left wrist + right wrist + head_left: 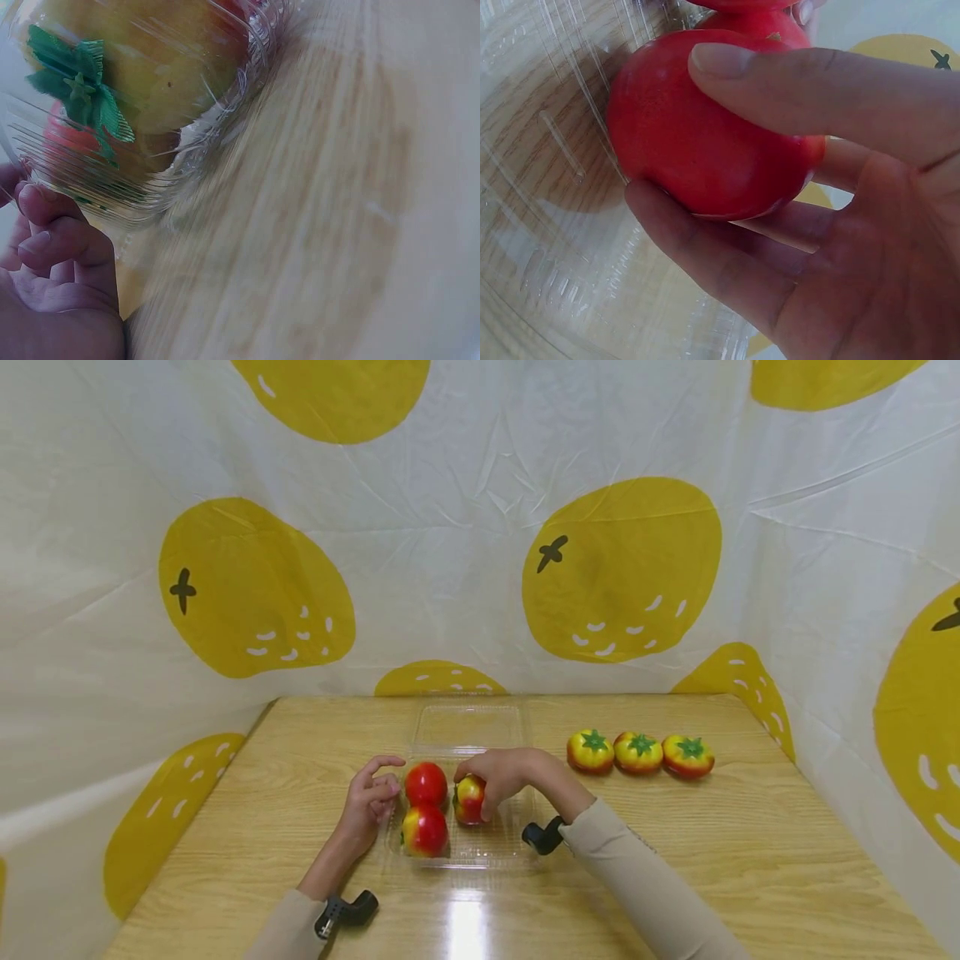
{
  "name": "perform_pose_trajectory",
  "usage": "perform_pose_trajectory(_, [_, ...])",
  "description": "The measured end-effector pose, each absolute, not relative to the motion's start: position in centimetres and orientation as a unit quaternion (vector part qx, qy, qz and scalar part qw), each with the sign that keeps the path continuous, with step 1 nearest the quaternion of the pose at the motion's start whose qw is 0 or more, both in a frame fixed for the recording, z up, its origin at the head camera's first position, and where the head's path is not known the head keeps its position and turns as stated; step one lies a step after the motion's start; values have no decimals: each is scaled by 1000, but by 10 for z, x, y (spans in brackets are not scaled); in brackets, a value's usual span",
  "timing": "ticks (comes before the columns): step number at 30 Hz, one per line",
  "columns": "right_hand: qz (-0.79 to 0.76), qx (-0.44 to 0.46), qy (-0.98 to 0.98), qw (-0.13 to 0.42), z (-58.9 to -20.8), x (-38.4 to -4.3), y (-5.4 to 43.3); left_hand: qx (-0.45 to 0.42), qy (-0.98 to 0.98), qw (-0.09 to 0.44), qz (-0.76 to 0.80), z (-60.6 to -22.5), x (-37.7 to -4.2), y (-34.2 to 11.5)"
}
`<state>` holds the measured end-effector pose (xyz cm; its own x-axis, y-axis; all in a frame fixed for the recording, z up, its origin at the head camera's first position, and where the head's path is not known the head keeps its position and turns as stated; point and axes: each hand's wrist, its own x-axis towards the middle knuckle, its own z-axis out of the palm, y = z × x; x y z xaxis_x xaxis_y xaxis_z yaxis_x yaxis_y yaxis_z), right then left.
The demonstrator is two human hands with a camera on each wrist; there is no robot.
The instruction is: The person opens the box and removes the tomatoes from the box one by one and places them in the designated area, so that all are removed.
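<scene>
A clear plastic clamshell container point(487, 860) lies open on the table. Two artificial tomatoes sit along its left side: a red one point(426, 783) at the back and a red-yellow one point(425, 832) in front, whose green leafy top point(79, 86) shows through the plastic in the left wrist view. My right hand point(504, 777) grips a third tomato point(712, 135) inside the container beside them, thumb on one side and fingers curled round the other. At the container's left edge, my left hand point(367, 797) pinches the rim between thumb and index finger.
Three more yellow-red tomatoes with green tops, left point(590, 752), middle point(637, 752) and right point(687, 757), stand in a row at the back right. The container's transparent lid point(468, 727) is folded back behind it. A fruit-print curtain point(442, 585) surrounds the wooden table point(675, 877).
</scene>
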<state>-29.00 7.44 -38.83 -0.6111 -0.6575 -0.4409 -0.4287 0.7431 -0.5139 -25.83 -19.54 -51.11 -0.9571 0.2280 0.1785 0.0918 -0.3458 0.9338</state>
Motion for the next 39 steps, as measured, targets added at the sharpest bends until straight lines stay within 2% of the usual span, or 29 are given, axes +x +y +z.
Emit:
perform_pose_trajectory(20, [-206,-319,884,271,-378,-277,89,133,578,43,804,-512,-257,-196])
perform_pose_trajectory(39, [-250,-354,879,197,-368,-268,106,136,586,45,798,-511,-258,-197])
